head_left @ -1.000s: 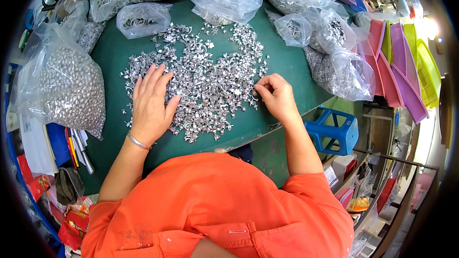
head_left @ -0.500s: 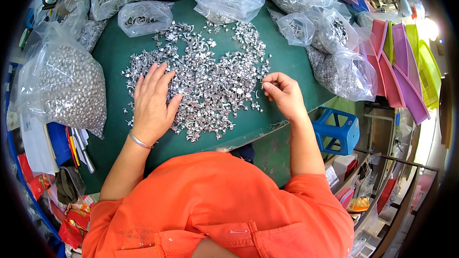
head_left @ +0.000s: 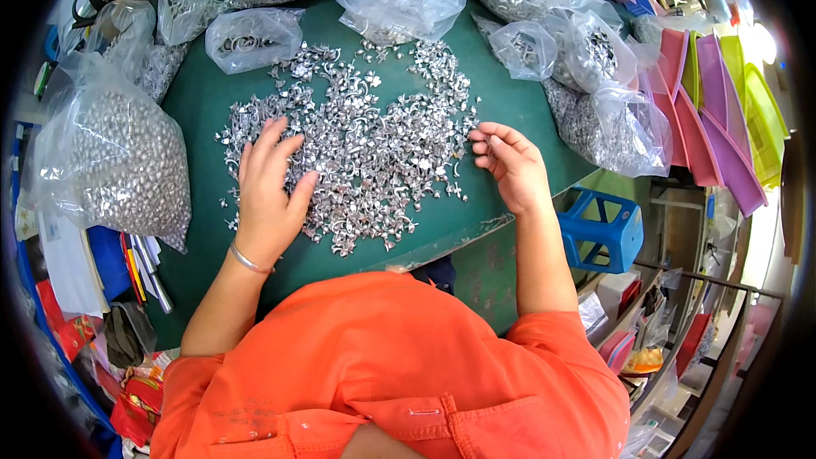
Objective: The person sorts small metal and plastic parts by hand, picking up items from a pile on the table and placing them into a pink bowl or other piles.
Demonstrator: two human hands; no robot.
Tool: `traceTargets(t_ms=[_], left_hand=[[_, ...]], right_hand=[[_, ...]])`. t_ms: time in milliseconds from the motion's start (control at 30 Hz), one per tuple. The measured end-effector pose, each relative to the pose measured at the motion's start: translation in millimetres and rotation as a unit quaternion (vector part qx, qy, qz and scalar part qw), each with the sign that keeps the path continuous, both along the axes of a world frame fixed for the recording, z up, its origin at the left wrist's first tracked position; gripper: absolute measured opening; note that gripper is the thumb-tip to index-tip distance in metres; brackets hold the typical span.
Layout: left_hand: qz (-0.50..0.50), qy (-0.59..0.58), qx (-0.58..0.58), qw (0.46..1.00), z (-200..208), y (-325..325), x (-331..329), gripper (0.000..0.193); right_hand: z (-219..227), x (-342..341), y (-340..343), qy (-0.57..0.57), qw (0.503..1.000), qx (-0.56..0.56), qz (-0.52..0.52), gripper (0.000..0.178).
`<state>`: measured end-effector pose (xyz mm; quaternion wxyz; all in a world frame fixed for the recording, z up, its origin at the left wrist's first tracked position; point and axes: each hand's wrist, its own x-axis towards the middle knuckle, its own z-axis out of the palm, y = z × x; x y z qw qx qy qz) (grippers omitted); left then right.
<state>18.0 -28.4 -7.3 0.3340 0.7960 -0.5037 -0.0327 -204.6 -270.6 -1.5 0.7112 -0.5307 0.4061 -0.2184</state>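
A wide pile of small silver metal pieces (head_left: 374, 144), some flower-shaped and some curved, is spread over the green tabletop (head_left: 518, 110). My left hand (head_left: 274, 191), with a silver bangle at the wrist, rests on the pile's left side, fingers apart and holding nothing. At the pile's right edge, my right hand (head_left: 516, 168) has its thumb drawn in against bent fingers. Whatever is pinched there is too small or too hidden to name.
Clear plastic bags of metal parts ring the table: a large bag of silver beads (head_left: 127, 153) at left, an open bag (head_left: 253, 41) behind the pile, and a full bag (head_left: 616, 132) at right. A blue stool (head_left: 602, 229) and coloured plastic trays (head_left: 705, 119) stand farther right.
My left hand's fingers have bent and drawn slightly back toward me on the pile. My right hand has turned a little and its fingers have loosened slightly.
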Motion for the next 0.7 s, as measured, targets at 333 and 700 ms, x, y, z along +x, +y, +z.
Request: traceTargets(t_ms=[333,700], left_hand=[[-0.099,0.925,0.0,0.368,11,-32,-45,0.037],[-0.068,0.897,-0.016,0.437,7,-22,-49,0.031]], right_hand=[[30,40,82,-0.094,0.936,-0.297,0.166,0.016],[-7,11,32,0.207,0.883,-0.422,0.007,0.012]])
